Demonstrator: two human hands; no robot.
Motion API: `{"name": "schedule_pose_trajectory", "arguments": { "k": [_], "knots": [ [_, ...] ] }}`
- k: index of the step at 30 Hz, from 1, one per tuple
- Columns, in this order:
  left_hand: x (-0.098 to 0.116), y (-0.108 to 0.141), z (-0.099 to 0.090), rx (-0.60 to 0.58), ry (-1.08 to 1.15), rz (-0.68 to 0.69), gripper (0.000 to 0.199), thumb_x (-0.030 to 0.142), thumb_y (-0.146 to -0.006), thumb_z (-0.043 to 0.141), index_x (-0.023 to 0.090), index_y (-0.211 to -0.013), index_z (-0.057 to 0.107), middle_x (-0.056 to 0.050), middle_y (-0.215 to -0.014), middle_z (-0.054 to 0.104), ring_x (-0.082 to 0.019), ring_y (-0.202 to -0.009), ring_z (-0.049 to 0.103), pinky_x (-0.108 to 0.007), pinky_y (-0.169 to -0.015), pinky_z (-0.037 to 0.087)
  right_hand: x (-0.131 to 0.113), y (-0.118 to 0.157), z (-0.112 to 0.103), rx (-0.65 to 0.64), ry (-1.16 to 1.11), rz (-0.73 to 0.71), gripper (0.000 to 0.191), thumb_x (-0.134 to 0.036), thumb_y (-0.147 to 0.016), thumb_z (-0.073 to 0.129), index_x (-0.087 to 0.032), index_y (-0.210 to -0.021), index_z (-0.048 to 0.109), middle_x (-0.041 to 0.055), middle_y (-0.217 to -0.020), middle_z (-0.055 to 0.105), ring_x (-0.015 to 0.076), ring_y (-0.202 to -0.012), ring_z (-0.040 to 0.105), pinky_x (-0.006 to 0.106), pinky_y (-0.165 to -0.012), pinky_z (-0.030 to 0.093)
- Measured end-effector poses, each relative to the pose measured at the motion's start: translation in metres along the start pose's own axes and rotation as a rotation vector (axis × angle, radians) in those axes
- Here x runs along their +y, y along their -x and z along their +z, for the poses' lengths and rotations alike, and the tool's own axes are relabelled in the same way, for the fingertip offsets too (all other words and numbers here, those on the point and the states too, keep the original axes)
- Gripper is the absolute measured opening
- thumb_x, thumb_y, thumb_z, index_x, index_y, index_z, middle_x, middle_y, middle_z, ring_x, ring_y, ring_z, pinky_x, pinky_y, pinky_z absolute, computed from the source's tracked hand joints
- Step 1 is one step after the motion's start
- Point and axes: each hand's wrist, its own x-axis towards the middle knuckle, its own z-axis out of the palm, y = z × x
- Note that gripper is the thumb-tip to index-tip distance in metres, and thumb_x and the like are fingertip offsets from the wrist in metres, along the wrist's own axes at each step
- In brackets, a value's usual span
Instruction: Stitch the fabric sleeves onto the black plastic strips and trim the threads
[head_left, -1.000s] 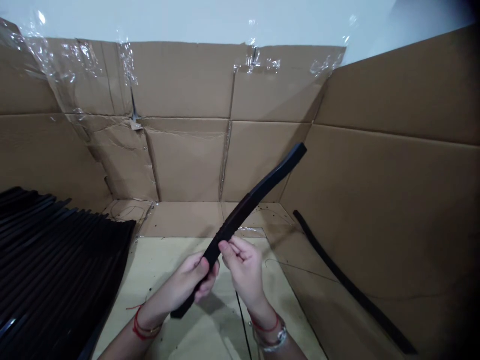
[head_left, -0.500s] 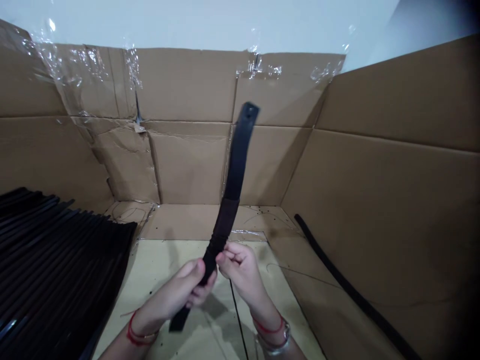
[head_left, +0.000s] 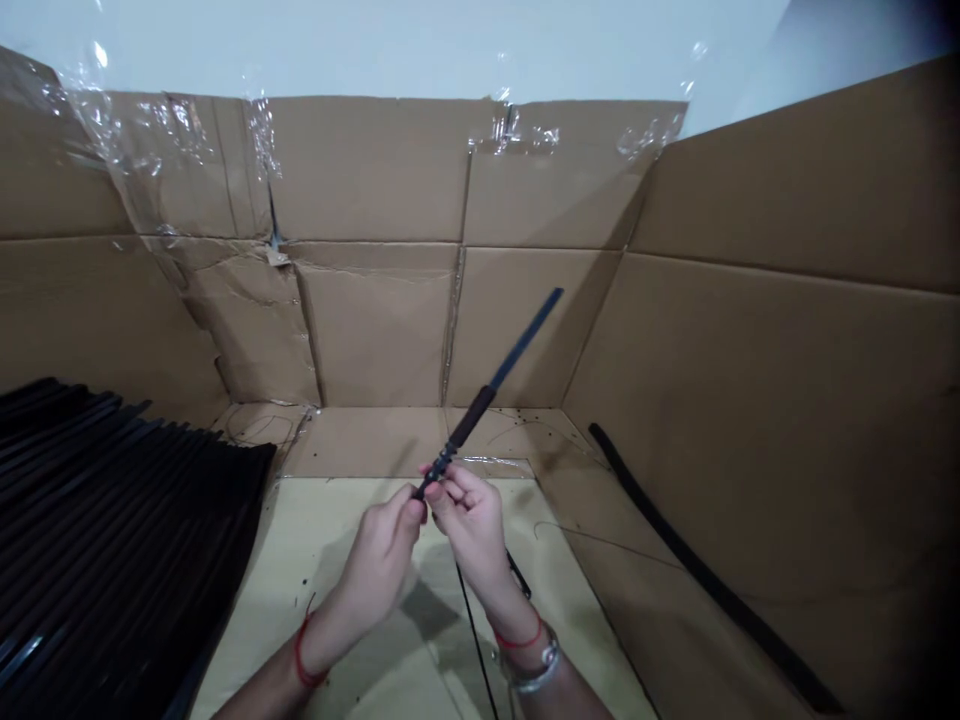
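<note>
We look forward and down from our head, over our left hand [head_left: 379,565] and right hand [head_left: 469,530], into a cardboard corner [head_left: 375,330].

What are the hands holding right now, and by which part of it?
A black strip, pinched by its lower part between the left hand and the right hand.
</note>
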Motion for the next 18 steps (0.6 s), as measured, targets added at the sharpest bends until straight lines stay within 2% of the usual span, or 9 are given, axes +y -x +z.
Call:
{"name": "schedule_pose_trajectory", "arguments": {
  "k": [3, 4, 6, 8, 11, 12, 15, 16, 18],
  "knots": [
    [0.002, -0.001, 0.0, -0.241, 0.169, -0.223, 0.061, 0.076, -0.082, 0.03, 0.018, -0.079, 0.048, 0.008, -0.046, 0.034, -0.006, -0.035, 0.028, -0.019, -0.037, 0.024, -0.001, 0.001, 0.0, -0.143, 0.047, 0.019, 0.038, -0.05, -0.077, 0.072, -0.013, -0.07, 0.061, -0.0051, -0.048, 0.043, 0.0048, -0.04, 0.028, 0.018, -0.038, 0.021],
    [0.002, -0.001, 0.0, -0.217, 0.155, -0.18, 0.06, 0.076, -0.082, 0.034, 0.017, -0.079, 0.049, 0.007, -0.047, 0.038, -0.007, -0.037, 0.033, -0.019, -0.039, 0.028, -0.001, 0.002, 0.0, -0.091, 0.079, -0.024, 0.039, -0.049, -0.079, 0.07, -0.014, -0.065, 0.058, -0.0045, -0.048, 0.044, 0.0056, -0.041, 0.031, 0.019, -0.038, 0.023],
    [0.002, -0.002, 0.001, -0.028, 0.064, -0.024, 0.055, 0.071, -0.08, 0.048, 0.017, -0.077, 0.049, 0.005, -0.05, 0.044, -0.006, -0.043, 0.039, -0.017, -0.043, 0.031, -0.003, 0.004, 0.001, 0.05, 0.115, -0.087, 0.04, -0.05, -0.081, 0.067, -0.015, -0.065, 0.056, -0.0032, -0.05, 0.046, 0.0071, -0.043, 0.036, 0.019, -0.039, 0.027],
    [0.001, -0.002, 0.001, 0.009, 0.064, -0.055, 0.053, 0.07, -0.08, 0.05, 0.017, -0.074, 0.048, 0.007, -0.049, 0.04, -0.005, -0.04, 0.034, -0.016, -0.04, 0.027, -0.004, 0.005, 0.001, -0.001, 0.068, -0.03, 0.041, -0.054, -0.078, 0.068, -0.015, -0.073, 0.061, -0.0045, -0.05, 0.045, 0.0063, -0.041, 0.032, 0.019, -0.038, 0.026],
    [-0.001, -0.001, 0.003, -0.313, 0.211, -0.352, 0.06, 0.078, -0.08, 0.031, 0.02, -0.073, 0.046, 0.009, -0.042, 0.031, -0.006, -0.03, 0.022, -0.02, -0.031, 0.021, -0.006, 0.006, 0.002, -0.193, -0.009, 0.057, 0.044, -0.054, -0.068, 0.078, -0.013, -0.081, 0.068, -0.0041, -0.052, 0.047, 0.0061, -0.043, 0.035, 0.019, -0.041, 0.031],
    [-0.002, 0.001, 0.003, -0.302, 0.2, -0.315, 0.061, 0.078, -0.081, 0.03, 0.02, -0.074, 0.046, 0.009, -0.042, 0.033, -0.007, -0.031, 0.025, -0.02, -0.032, 0.023, -0.006, 0.006, 0.003, -0.17, -0.01, 0.036, 0.043, -0.052, -0.068, 0.079, -0.013, -0.081, 0.069, -0.0026, -0.054, 0.051, 0.0075, -0.046, 0.041, 0.019, -0.044, 0.035],
    [0.0, 0.008, 0.002, 0.069, -0.012, 0.032, 0.052, 0.068, -0.084, 0.044, 0.017, -0.086, 0.052, 0.002, -0.056, 0.048, -0.009, -0.049, 0.044, -0.018, -0.046, 0.034, -0.007, 0.01, 0.008, 0.021, -0.003, -0.057, 0.036, -0.048, -0.072, 0.077, -0.014, -0.083, 0.07, 0.0014, -0.062, 0.06, 0.013, -0.059, 0.056, 0.022, -0.055, 0.046],
    [0.002, 0.01, 0.0, 0.143, -0.063, 0.102, 0.051, 0.066, -0.083, 0.05, 0.017, -0.094, 0.053, 0.001, -0.062, 0.051, -0.009, -0.055, 0.047, -0.017, -0.049, 0.035, -0.007, 0.011, 0.01, 0.021, -0.021, -0.05, 0.035, -0.047, -0.071, 0.078, -0.015, -0.083, 0.07, 0.0021, -0.064, 0.062, 0.0136, -0.06, 0.057, 0.022, -0.056, 0.048],
    [0.006, 0.013, -0.005, 0.001, -0.015, 0.065, 0.061, 0.072, -0.075, 0.055, 0.016, -0.1, 0.054, 0.004, -0.061, 0.045, -0.006, -0.047, 0.037, -0.017, -0.042, 0.028, -0.007, 0.014, 0.012, -0.122, -0.076, 0.03, 0.038, -0.048, -0.067, 0.081, -0.014, -0.08, 0.07, 0.0029, -0.065, 0.064, 0.0136, -0.059, 0.058, 0.023, -0.056, 0.049]
  ]
}}
